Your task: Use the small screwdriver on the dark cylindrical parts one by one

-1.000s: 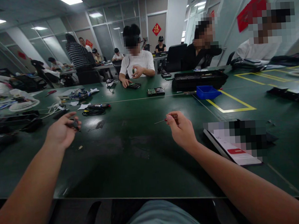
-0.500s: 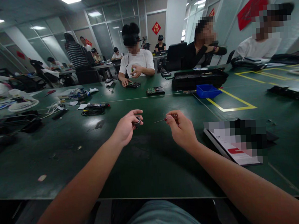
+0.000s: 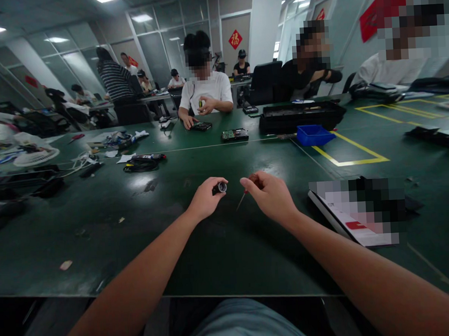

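Observation:
Above the green table (image 3: pixel 199 259), my left hand (image 3: pixel 205 201) is closed around a small black cylinder (image 3: pixel 221 187). Its round, pale-ringed, lens-like end faces right and towards me; its exact kind I cannot make out. Just to the right, my right hand (image 3: pixel 273 195) grips a thin screwdriver (image 3: pixel 242 201) by its reddish handle, mostly hidden in the fingers. The bare metal shaft slants down and left, its tip apart from the cylinder. A small gap separates the two hands.
To the right lies a white box-like packet (image 3: pixel 367 235), partly blurred out. Farther back are a blue bin (image 3: pixel 315 134), a long black tray (image 3: pixel 301 120), a circuit-board device (image 3: pixel 235 135) and coiled black cable (image 3: pixel 141 165). Across the table a co-worker (image 3: pixel 205 94) handles a device.
My left hand has moved right and slightly down, turning the cylinder's round end into fuller view. The screwdriver has swung from nearly level to pointing down and left.

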Available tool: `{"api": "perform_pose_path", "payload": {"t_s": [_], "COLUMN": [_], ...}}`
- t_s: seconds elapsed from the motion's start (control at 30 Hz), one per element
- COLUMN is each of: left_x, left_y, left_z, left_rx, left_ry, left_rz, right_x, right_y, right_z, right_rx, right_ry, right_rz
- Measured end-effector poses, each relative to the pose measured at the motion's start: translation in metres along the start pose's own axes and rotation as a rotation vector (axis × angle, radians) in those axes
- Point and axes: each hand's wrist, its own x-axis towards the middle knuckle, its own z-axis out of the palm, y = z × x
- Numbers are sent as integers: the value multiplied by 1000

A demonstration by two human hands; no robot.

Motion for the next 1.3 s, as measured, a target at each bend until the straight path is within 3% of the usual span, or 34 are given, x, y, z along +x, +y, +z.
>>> {"api": "perform_pose_path", "payload": {"t_s": [0.27,0.4,0.57,0.9,1.1,1.3], "left_x": [2,1,0,-1,-3,-3], "left_y": [-6,-4,-3,-4,-3,-4], "left_z": [-3,-3,-2,-2,-3,-4], "left_rx": [-4,-2,10,22,75,101], "left_ry": [75,55,22,-4,-6,-20], "left_rz": [-45,-4,17,62,104,108], "right_x": [1,2,0,2,3,3], "right_y": [9,11,14,15,8,12], "right_z": [5,6,9,8,0,2], "right_rx": [405,471,385,267,-52,-82], "right_ry": [96,116,59,71,142,117], "right_rz": [40,20,20,29,-10,-68]}}
